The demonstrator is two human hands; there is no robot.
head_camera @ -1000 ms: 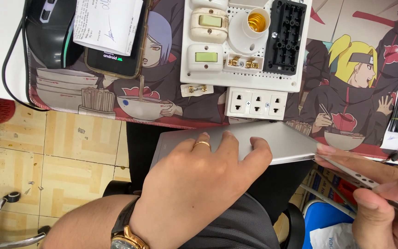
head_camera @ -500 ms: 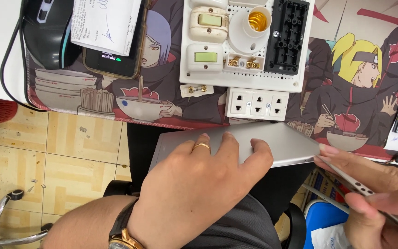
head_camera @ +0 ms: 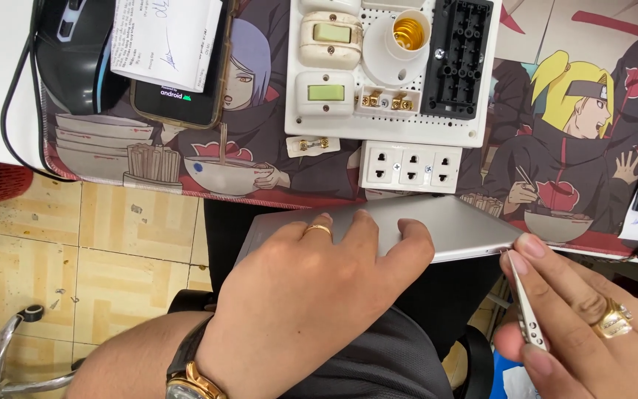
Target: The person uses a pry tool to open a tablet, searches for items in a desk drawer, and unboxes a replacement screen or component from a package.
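The tablet lies flat under the left hand — long side running left to right. The right hand pinches tweezers — tips touching its right edge.

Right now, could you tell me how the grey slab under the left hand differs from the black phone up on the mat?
The grey slab is silver, larger and held tilted off the desk edge by the left hand; the black phone is dark, smaller and lies flat on the mat. The slab's back is bare; the phone is half covered by a paper slip. Both are flat, thin devices.
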